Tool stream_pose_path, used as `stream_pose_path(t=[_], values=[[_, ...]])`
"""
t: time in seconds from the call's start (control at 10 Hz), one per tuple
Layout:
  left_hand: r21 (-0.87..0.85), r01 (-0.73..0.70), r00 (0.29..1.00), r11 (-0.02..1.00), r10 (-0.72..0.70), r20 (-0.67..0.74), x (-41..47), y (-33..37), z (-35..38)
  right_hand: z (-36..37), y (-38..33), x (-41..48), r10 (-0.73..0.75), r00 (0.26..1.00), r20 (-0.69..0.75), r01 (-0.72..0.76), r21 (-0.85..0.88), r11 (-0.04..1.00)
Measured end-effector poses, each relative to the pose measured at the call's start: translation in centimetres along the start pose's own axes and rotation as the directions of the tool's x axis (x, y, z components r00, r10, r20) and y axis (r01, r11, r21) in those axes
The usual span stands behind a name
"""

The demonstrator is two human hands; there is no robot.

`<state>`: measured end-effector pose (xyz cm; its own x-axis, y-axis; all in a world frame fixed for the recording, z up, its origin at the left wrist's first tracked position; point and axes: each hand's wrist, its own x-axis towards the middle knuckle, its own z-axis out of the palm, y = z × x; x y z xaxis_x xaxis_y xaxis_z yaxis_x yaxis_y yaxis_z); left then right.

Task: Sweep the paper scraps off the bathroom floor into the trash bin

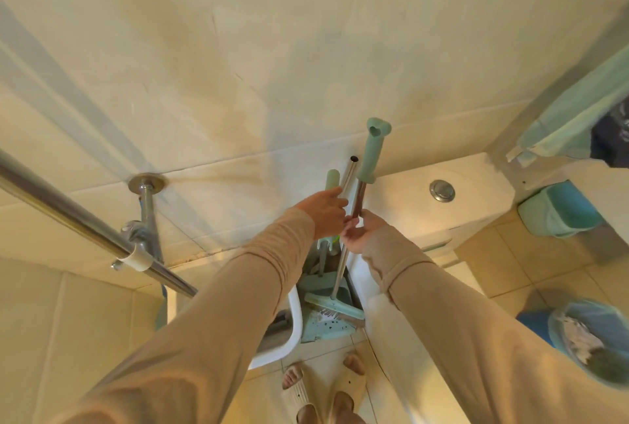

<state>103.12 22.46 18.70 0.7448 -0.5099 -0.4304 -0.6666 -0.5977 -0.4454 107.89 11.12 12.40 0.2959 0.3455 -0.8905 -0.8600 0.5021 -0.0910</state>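
Note:
A broom stands in the corner between a white basin and the toilet. It has a steel shaft, a pale green grip (372,151) and a green head (335,304). The head rests in a green dustpan (320,326). My right hand (366,231) is closed around the broom's shaft just below the grip. My left hand (323,210) is closed on the dustpan's pale green handle (332,178), beside a bare steel tube (350,171). The trash bin (592,338), lined in blue and holding crumpled paper, sits at the lower right. No scraps show on the visible floor.
The toilet tank with its flush button (441,190) is right of the broom, and a white basin (289,338) is left of it. A steel rail (85,219) crosses the left. A green wall box (558,209) and a towel (578,117) hang at the right. My slippered feet (320,386) stand on tiles.

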Motion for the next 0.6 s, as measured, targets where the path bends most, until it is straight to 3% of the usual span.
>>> stream_pose_path(t=[0.2, 0.3, 0.4, 0.6], values=[[-0.051, 0.103, 0.99, 0.993, -0.097, 0.101, 1.5, -1.1, 0.1, 1.7, -1.6, 0.8, -0.086, 0.993, 0.085, 0.096, -0.118, 0.988], [-0.098, 0.157, 0.978, 0.983, -0.141, 0.151, 2.3, -1.1, -0.4, 2.2, -2.4, 0.3, -0.149, 0.978, 0.148, 0.188, -0.293, 0.938], [-0.16, 0.228, 0.968, 0.961, -0.206, 0.14, 2.8, -0.3, -0.1, 1.5, -2.9, -0.2, -0.233, 0.963, 0.137, 0.268, -0.361, 0.893], [-0.419, 0.279, 0.938, 0.864, -0.338, -0.072, 0.4, 5.2, 2.0, -5.4, -0.9, -2.5, -0.11, 0.987, 0.113, 0.149, -0.437, 0.887]])
